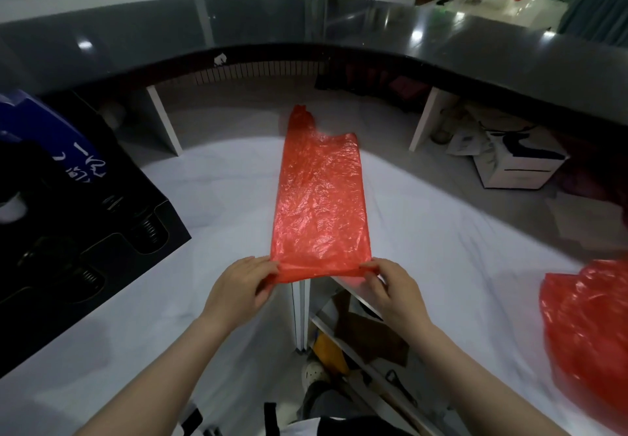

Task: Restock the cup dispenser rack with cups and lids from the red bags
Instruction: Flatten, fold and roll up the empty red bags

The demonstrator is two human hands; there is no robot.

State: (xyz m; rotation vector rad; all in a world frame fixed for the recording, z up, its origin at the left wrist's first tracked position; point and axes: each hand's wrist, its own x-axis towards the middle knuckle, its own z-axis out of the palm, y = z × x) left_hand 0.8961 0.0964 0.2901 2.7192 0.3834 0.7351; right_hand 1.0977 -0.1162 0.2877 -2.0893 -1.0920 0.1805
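a flat red bag (319,197) lies stretched out on the white counter (441,248), its long side running away from the person and its handle loops at the far end. the near end of the bag reaches the counter's front edge, and there both hands grip it. the left hand (238,291) pinches the bag's near left corner between thumb and curled fingers; the right hand (390,291) pinches the near right corner the same way. the near edge looks folded or rolled over between the two hands.

to the left of the flat bag, well apart from it, stands the black cup rack (85,231), with round openings in which coiled springs show. on top of the rack, at its far side, sits a blue box (44,136) bearing white writing; the characters are too blurred and cut off to read.

to the right of the flat bag, at the edge of view, a second red bag (591,333) rests crumpled and bulging on the same counter; what it holds cannot be told.

beyond the flat bag a dark glossy raised ledge (306,27) curves around the counter.
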